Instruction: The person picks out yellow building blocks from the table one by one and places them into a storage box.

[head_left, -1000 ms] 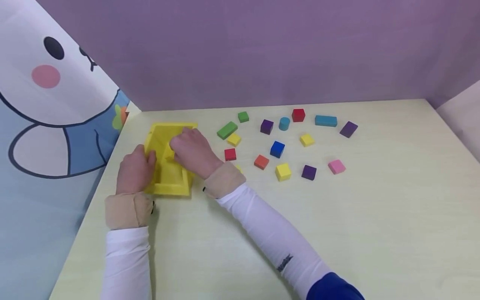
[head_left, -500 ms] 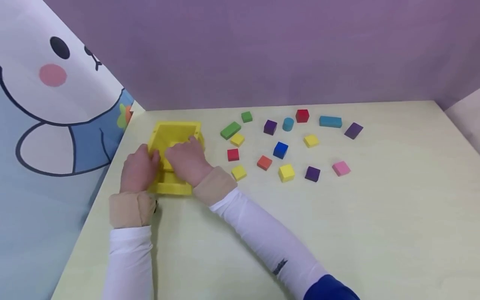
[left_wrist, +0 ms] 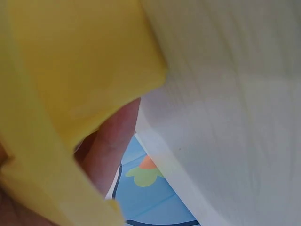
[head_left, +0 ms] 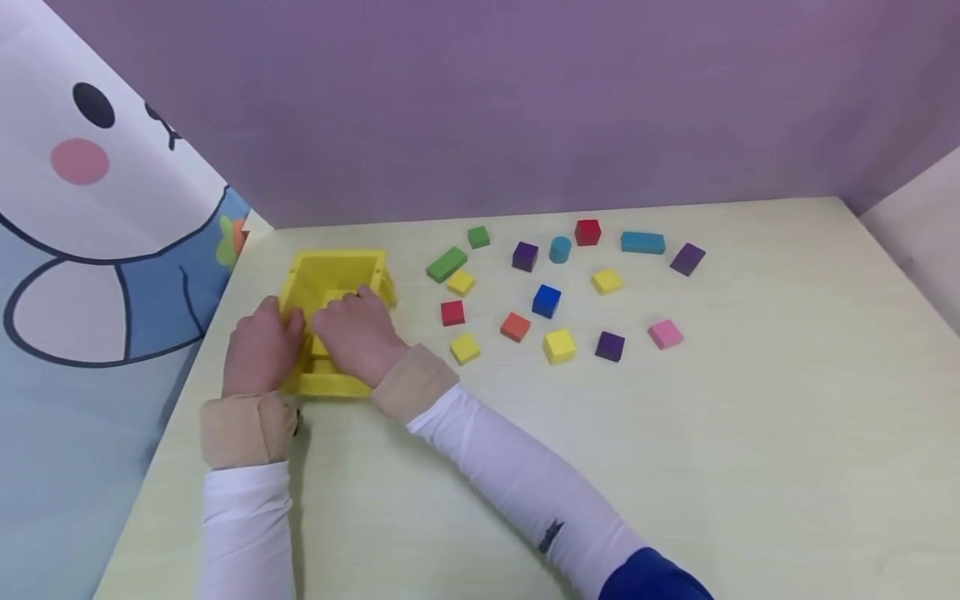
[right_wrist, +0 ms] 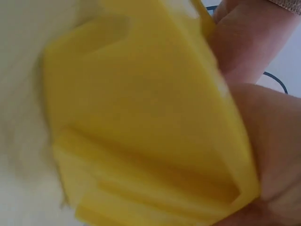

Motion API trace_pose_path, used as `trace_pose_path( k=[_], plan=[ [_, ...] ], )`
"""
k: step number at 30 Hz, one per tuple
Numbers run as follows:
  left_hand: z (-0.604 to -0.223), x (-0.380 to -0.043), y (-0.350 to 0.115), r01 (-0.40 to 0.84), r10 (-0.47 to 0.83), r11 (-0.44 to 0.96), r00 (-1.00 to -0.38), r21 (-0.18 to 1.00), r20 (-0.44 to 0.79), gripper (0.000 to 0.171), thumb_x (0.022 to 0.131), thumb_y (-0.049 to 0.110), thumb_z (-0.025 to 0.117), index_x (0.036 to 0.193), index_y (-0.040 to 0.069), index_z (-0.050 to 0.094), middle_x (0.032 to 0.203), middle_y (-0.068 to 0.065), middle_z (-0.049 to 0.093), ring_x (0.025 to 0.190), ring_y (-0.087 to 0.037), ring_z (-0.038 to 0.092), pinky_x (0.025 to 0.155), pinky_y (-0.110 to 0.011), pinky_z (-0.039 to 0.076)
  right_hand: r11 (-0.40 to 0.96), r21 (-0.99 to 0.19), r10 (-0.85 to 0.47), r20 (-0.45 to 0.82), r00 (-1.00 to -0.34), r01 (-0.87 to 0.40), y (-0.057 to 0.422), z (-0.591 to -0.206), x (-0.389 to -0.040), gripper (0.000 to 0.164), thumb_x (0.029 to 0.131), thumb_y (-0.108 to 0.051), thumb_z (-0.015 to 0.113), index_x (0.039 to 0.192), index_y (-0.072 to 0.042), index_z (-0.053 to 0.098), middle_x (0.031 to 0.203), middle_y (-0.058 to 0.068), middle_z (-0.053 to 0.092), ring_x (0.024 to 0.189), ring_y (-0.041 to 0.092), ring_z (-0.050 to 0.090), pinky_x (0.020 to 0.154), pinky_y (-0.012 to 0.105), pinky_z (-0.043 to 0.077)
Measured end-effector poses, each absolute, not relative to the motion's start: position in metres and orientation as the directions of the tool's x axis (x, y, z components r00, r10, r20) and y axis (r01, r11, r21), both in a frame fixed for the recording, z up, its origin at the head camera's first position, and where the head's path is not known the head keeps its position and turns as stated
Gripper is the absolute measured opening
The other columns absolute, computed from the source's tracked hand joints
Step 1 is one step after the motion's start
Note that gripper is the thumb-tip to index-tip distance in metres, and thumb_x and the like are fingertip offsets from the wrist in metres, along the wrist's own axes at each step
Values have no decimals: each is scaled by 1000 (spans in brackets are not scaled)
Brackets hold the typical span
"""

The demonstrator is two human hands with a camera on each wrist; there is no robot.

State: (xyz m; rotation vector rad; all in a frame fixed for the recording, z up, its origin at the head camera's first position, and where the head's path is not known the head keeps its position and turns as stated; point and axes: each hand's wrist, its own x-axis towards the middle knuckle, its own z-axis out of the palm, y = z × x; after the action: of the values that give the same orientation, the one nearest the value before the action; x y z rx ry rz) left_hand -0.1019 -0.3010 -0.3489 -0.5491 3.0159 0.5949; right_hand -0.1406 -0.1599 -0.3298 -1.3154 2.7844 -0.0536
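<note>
A yellow plastic bin [head_left: 335, 385] stands at the table's left side. My left hand [head_left: 262, 348] grips its left wall, thumb over the rim; in the left wrist view a finger [left_wrist: 110, 150] shows behind the yellow plastic. My right hand [head_left: 358, 335] reaches over the bin's right side, knuckles up, fingers pointing down inside. Those fingertips are hidden, so whether they hold anything does not show. The right wrist view has the bin's wall [right_wrist: 136, 94] filling the middle, with part of a hand [right_wrist: 277, 141] against its edge.
Right of the bin lie several coloured blocks, among them a red cube [head_left: 452, 313], a yellow block [head_left: 465, 348], a blue cube [head_left: 546, 301] and a long green block [head_left: 446, 264]. A purple panel [head_left: 525, 108] borders the table's back.
My right hand has moved left and nearer over the bin, uncovering a yellow block on the table. The left hand keeps its hold on the bin. The head view has shifted slightly.
</note>
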Motion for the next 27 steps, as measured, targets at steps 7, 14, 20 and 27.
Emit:
trace_pose_path(
  k=[7,14,20,27],
  plan=[
    [-353,-104,-298,-332,-329,870,-942,364,-72,42,97,35,29,101,-4,43,75,-18,52,57,-25,50,55,-33,41,534,-108,-834,96,-543,-839,-143,-335,-147,27,90,-32,49,111,-19,60,99,-5,55,88,11,45,81,24,37],
    [-353,-105,-297,-323,-323,877,-944,355,-63,41,97,35,31,99,-4,43,70,-17,49,55,-26,49,53,-34,40,430,-93,-867,234,-440,-898,-117,-329,-146,38,90,-37,47,120,-16,56,114,-3,53,101,13,44,88,20,35],
    [-352,-103,-299,-337,-334,871,-940,357,-72,43,96,35,29,100,-5,43,72,-19,50,56,-27,49,53,-35,40,397,-55,-862,322,-392,-916,-94,-325,-145,36,90,-35,45,117,-15,57,113,-1,52,101,14,45,86,22,35],
    [-351,-104,-301,-340,-332,871,-939,355,-85,45,96,36,26,103,-6,42,76,-20,49,59,-28,48,55,-35,39,433,-103,-846,296,-443,-895,-64,-329,-150,37,91,-34,43,120,-14,55,115,-1,51,104,14,45,87,22,36]
  ],
)
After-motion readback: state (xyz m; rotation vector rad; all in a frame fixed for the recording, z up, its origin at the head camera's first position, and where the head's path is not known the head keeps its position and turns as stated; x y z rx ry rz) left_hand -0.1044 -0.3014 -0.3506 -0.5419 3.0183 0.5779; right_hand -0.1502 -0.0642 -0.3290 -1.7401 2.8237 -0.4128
